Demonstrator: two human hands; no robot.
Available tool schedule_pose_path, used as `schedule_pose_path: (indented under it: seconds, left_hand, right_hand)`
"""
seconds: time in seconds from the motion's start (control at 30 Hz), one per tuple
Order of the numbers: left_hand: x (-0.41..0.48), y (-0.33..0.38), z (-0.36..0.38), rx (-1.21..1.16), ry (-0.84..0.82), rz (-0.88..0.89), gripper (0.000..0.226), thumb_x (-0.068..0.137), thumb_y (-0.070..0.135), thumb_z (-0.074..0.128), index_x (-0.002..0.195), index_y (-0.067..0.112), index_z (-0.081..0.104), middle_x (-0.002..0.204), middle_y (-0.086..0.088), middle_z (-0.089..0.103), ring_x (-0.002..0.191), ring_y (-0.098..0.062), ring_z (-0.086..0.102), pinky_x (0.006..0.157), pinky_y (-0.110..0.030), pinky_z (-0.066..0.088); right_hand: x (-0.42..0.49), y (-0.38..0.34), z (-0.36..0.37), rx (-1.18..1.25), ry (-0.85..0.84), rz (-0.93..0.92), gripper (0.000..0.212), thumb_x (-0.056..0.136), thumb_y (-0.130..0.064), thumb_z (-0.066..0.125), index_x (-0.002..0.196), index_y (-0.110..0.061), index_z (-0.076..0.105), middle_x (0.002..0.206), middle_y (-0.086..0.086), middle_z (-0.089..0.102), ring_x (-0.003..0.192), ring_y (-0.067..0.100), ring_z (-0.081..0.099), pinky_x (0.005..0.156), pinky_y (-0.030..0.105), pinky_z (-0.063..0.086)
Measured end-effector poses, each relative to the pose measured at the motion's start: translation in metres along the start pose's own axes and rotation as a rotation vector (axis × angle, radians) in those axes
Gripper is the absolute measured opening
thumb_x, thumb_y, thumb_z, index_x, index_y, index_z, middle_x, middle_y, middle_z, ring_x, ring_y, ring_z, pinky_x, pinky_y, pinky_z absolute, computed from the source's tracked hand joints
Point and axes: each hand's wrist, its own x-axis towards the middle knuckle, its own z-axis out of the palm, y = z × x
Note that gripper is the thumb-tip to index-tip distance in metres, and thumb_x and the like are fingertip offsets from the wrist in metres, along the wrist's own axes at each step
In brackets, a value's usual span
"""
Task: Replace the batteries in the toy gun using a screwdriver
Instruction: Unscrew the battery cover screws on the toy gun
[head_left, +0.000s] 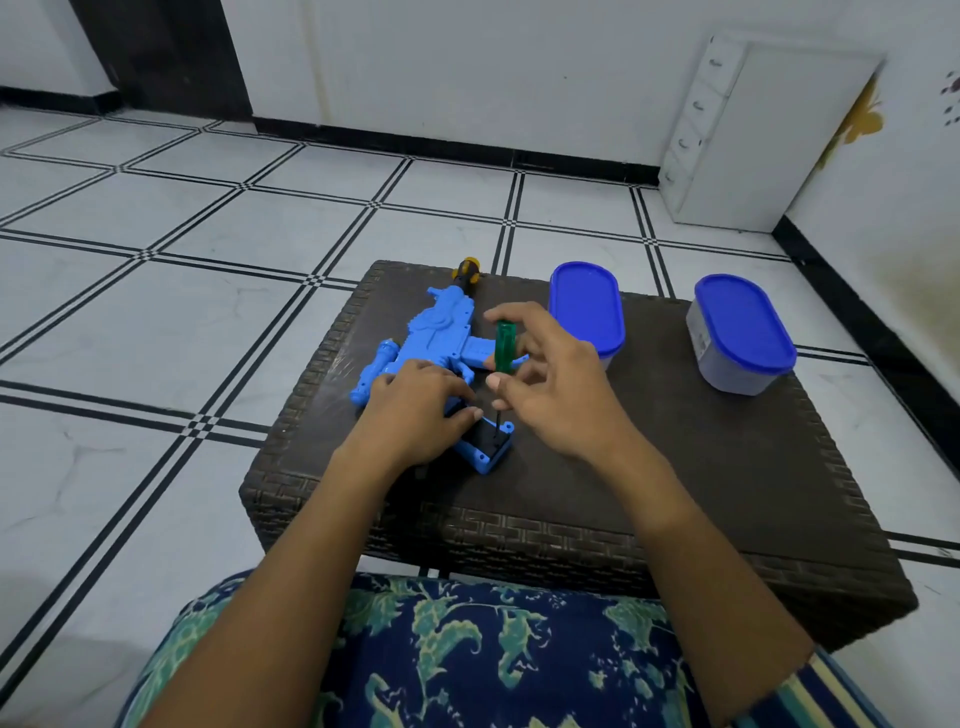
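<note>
A blue plastic toy gun (436, 332) lies on its side on a dark woven table (675, 467), its yellow-and-black muzzle pointing away from me. My left hand (415, 410) presses down on the gun's grip, fingers resting at the black battery compartment (491, 439) at the grip's end. My right hand (550, 379) holds a green-handled screwdriver (504, 345) upright by its handle, with the thin shaft reaching down to a corner of the compartment. No batteries are visible.
Two grey containers with blue lids stand on the table, one (587, 306) just behind my right hand and one (740, 332) further right. The table sits on a white tiled floor. A white drawer unit (727, 135) stands against the far wall.
</note>
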Motion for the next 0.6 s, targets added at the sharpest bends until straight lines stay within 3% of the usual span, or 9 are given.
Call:
schedule_pose_path:
  seconds: [0.1,0.2,0.3,0.4,0.53,0.6]
  left_hand:
    - [-0.0005,0.0008,-0.0013,0.005,-0.011,0.003,0.031,0.091,0.05,0.053,0.115,0.035,0.065,0.13,0.012,0.056,0.132,-0.015,0.034,0.099,-0.046,0.029]
    - [-0.0004,0.0007,-0.0016,0.021,-0.03,-0.003,0.032,0.091,0.05,0.053,0.116,0.035,0.064,0.133,0.011,0.054,0.134,-0.016,0.032,0.101,-0.047,0.028]
    - [0.001,0.0012,-0.0023,0.031,-0.041,-0.008,0.032,0.091,0.05,0.053,0.117,0.034,0.064,0.132,0.01,0.055,0.133,-0.016,0.032,0.101,-0.047,0.028]
    - [0.0032,0.0017,-0.003,0.028,-0.044,-0.013,0.03,0.091,0.05,0.054,0.114,0.035,0.065,0.13,0.009,0.056,0.132,-0.017,0.033,0.101,-0.048,0.028]
    - [0.0045,0.0014,-0.0037,0.015,-0.039,-0.016,0.03,0.09,0.051,0.055,0.112,0.035,0.066,0.128,0.009,0.057,0.131,-0.016,0.034,0.1,-0.047,0.029]
    - [0.0037,0.0012,-0.0031,0.013,-0.031,-0.015,0.03,0.09,0.051,0.055,0.112,0.034,0.066,0.127,0.009,0.057,0.13,-0.016,0.034,0.099,-0.047,0.029]
  right_hand:
    - [0.0022,-0.0026,0.0016,-0.059,0.113,-0.091,0.023,0.09,-0.021,0.07,0.111,-0.023,0.064,0.086,0.0,0.067,0.084,0.012,0.066,0.075,0.031,0.058]
    - [0.0049,-0.0016,0.0002,-0.178,0.333,-0.205,0.018,0.082,-0.024,0.078,0.095,-0.013,0.072,0.084,0.003,0.065,0.073,0.01,0.056,0.068,0.015,0.044]
    - [0.0042,0.0055,-0.0023,-0.131,0.42,-0.142,0.02,0.081,-0.021,0.08,0.099,-0.014,0.075,0.082,0.003,0.066,0.067,0.009,0.055,0.064,0.024,0.052]
    - [0.0049,0.0061,-0.0058,0.017,0.351,-0.013,0.031,0.084,-0.013,0.075,0.114,-0.019,0.068,0.086,-0.008,0.067,0.071,0.007,0.062,0.069,0.035,0.061]
    - [0.0034,0.0027,-0.0053,0.152,0.3,-0.002,0.017,0.088,-0.009,0.071,0.102,-0.015,0.064,0.095,0.002,0.071,0.082,0.009,0.067,0.06,0.031,0.06]
    - [0.0026,-0.0001,-0.0032,0.098,0.321,-0.037,0.017,0.082,-0.017,0.079,0.095,-0.014,0.068,0.095,0.0,0.07,0.077,0.006,0.065,0.057,0.025,0.056]
